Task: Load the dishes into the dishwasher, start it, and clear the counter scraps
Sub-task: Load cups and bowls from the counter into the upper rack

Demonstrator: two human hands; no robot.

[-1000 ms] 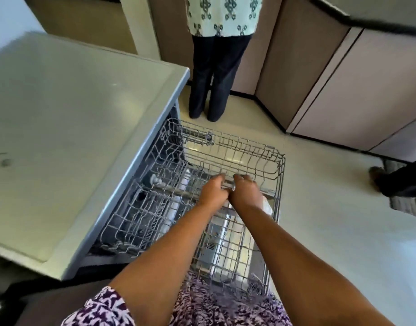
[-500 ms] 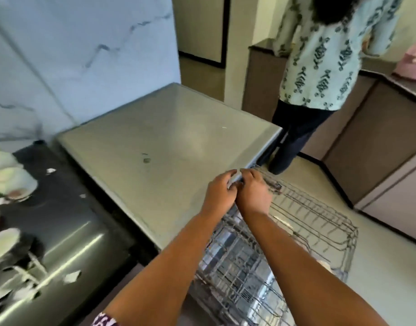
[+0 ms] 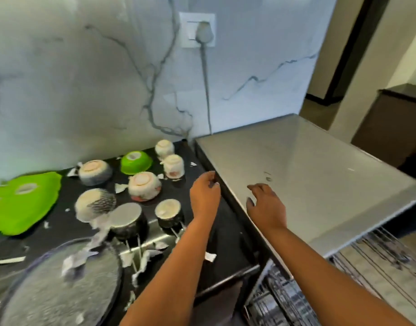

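Several upturned bowls and cups stand on the black counter (image 3: 228, 234): a green bowl (image 3: 136, 162), a white floral bowl (image 3: 144, 189), a dark cup (image 3: 168, 212) and a steel bowl (image 3: 128, 221). My left hand (image 3: 205, 194) hovers over the counter's right part, fingers loosely curled, holding nothing. My right hand (image 3: 266, 205) is spread open above the steel dishwasher top (image 3: 308, 175). The wire rack (image 3: 376, 262) sticks out of the dishwasher at the lower right. White paper scraps (image 3: 210, 257) lie scattered among the dishes.
A large glass plate (image 3: 58, 290) lies at the lower left, green plates (image 3: 19, 201) at the far left. A plug and cord (image 3: 203, 34) hang on the marble wall behind. Brown cabinets (image 3: 388, 128) stand at the right.
My view swung left from the pulled-out rack to the counter. Both hands left the rack and parted; the left now hovers over the counter, the right over the dishwasher top.
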